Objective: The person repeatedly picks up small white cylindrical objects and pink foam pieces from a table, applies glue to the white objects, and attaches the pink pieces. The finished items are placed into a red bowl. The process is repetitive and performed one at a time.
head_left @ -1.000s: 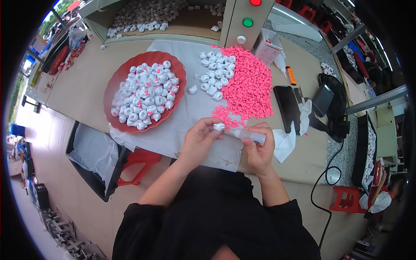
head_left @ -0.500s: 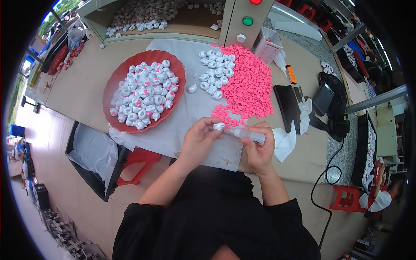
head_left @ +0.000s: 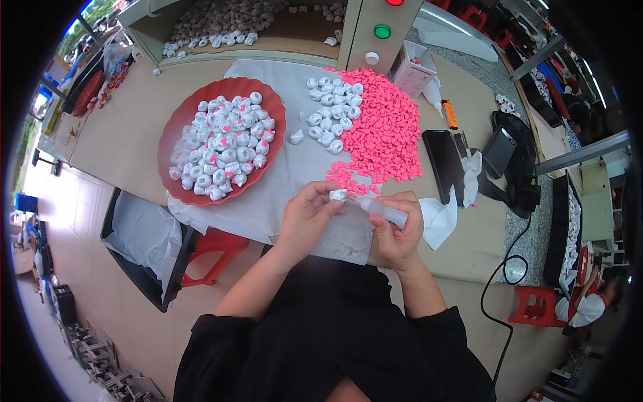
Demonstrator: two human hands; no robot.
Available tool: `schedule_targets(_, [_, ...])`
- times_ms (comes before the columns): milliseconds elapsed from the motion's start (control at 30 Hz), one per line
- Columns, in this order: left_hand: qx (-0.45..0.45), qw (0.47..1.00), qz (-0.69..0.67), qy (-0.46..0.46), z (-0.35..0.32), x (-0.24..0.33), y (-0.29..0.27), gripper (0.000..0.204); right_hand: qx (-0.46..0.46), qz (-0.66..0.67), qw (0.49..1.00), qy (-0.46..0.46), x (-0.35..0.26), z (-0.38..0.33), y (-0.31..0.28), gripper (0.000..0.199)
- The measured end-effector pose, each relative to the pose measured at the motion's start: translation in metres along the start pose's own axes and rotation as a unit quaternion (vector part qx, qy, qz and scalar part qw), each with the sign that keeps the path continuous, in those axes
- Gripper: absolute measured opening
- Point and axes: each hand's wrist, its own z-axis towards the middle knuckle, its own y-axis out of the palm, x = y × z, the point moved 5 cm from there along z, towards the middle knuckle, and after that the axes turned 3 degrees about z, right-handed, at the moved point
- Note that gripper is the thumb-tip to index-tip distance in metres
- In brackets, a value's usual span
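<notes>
**A:** What are the hands doing, and where?

**B:** Both work at the near edge of a tan table (head_left: pixel 127 144), over a white sheet (head_left: pixel 281 181). The left hand (head_left: pixel 305 214) is closed, pinching a small white piece (head_left: pixel 338 195) at its fingertips. The right hand (head_left: pixel 396 231) grips a small clear squeeze bottle (head_left: pixel 387 212), its tip pointing at the white piece. The two hands are close together, nearly touching.

**A:** How much open room lies around them?

**B:** Bare sheet lies to the left of the hands and between them and a red bowl (head_left: pixel 175 127) full of white and pink pieces, farther left and back. Just behind the hands the scattered edge of a pile of pink pieces (head_left: pixel 385 130) begins; a cluster of white pieces (head_left: pixel 327 114) sits at that pile's left side.

**A:** Anything crowding the right side?

**B:** A crumpled white tissue (head_left: pixel 439 221) lies just beside the right hand. Behind it rests a black phone (head_left: pixel 442 161), and a black cable (head_left: pixel 499 295) trails off the table's edge farther right
</notes>
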Motion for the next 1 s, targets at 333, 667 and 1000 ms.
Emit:
schedule_targets(333, [0.005, 1.0, 0.014, -0.004, 0.0006, 0.0021, -0.0012, 0.024, 0.005, -0.013, 1.0, 0.007, 0.0018, -0.0002, -0.0026, 0.031])
schedule_targets(667, [0.004, 0.999, 0.029, 0.013, 0.0014, -0.0007, -0.0019, 0.023, 0.002, 0.015, 0.999, 0.045, 0.0059, -0.0027, -0.0043, 0.03])
schedule_targets(1000, [0.001, 0.999, 0.04, 0.02, 0.0011, -0.0026, -0.0032, 0.025, -0.001, 0.039, 0.998, 0.042, 0.0035, -0.0012, -0.0028, 0.03])
